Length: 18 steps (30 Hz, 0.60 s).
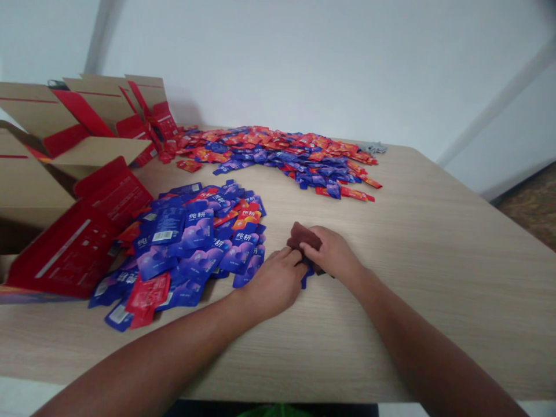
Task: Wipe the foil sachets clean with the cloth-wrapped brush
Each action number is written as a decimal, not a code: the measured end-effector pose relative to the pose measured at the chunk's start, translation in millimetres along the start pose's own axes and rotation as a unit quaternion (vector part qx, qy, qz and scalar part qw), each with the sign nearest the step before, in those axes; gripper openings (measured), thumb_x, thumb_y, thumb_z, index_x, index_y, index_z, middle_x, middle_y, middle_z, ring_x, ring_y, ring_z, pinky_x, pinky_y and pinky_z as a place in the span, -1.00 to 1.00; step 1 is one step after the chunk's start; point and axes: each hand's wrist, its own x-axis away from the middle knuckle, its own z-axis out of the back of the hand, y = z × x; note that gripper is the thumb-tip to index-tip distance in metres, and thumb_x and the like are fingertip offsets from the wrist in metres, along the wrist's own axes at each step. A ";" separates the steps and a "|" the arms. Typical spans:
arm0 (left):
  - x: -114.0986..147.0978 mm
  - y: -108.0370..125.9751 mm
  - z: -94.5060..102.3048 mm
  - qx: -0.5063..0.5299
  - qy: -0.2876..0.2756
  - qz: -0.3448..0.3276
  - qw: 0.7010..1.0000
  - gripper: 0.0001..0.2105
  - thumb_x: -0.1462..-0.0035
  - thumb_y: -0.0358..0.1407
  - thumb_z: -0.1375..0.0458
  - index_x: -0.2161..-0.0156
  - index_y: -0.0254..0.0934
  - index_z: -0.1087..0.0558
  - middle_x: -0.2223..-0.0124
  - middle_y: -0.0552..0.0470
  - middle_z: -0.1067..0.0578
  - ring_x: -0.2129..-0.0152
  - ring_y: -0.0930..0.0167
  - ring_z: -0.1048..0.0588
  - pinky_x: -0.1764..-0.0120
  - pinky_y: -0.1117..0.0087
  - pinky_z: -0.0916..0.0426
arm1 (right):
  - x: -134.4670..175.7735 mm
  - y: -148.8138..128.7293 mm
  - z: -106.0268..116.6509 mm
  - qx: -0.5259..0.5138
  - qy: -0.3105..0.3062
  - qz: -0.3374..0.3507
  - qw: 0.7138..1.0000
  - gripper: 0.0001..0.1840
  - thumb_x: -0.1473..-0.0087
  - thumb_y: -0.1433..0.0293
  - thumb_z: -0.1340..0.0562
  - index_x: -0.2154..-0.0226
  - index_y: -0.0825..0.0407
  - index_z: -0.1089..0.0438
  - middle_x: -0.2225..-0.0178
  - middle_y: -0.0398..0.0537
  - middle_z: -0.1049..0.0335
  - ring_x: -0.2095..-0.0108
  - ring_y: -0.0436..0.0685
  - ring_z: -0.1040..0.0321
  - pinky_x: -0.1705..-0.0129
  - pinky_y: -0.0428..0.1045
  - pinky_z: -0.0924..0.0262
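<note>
My right hand grips a dark reddish-brown piece that looks like folded cloth, its thumb on top. Close against it, my left hand has its fingers curled down on a small blue packet, most of which is hidden beneath the hands. The two hands meet just above the table. Left of them lies a heap of flat blue-purple packets with white lettering. A few red packets are mixed into that heap.
Open red and tan cardboard boxes stand along the left side. Across the back of the wooden table stretches a long pile of red, orange and blue packets. A grey crumpled item sits at its right end, near the white wall.
</note>
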 end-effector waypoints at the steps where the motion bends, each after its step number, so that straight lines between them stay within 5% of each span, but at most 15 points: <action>1: -0.1 0.4 0.6 -0.002 -0.003 0.000 1.000 -0.78 -0.31 -0.43 -0.15 -0.01 -0.30 -0.55 0.00 -0.16 -0.51 -0.02 0.15 -0.44 -0.18 0.07 -0.39 | -0.8 0.1 0.2 0.004 0.003 -0.010 1.000 -0.65 -0.26 0.25 -0.31 -0.07 -0.02 -0.50 0.02 0.02 -0.60 0.06 0.23 -0.50 0.02 0.05 -0.28; 8: -0.3 1.6 3.8 -0.004 -0.010 -0.004 1.000 -0.83 -0.32 -0.42 -0.15 0.05 -0.30 -0.54 0.02 -0.15 -0.51 0.00 0.16 -0.45 -0.15 0.09 -0.39 | -4.5 3.1 2.0 0.047 0.033 -0.049 0.997 -0.70 -0.28 0.22 -0.28 0.00 0.00 -0.50 0.11 0.03 -0.60 0.14 0.25 -0.50 0.11 0.05 -0.24; 18: 0.4 -0.9 -2.4 0.008 0.006 0.001 1.000 -0.72 -0.28 -0.43 -0.17 -0.07 -0.28 -0.54 -0.03 -0.15 -0.51 -0.03 0.15 -0.45 -0.16 0.07 -0.41 | 3.8 -6.7 11.5 0.002 -0.037 0.063 0.997 -0.69 -0.22 0.29 -0.30 -0.01 0.00 -0.48 0.06 -0.01 -0.60 0.09 0.22 -0.50 0.03 0.05 -0.28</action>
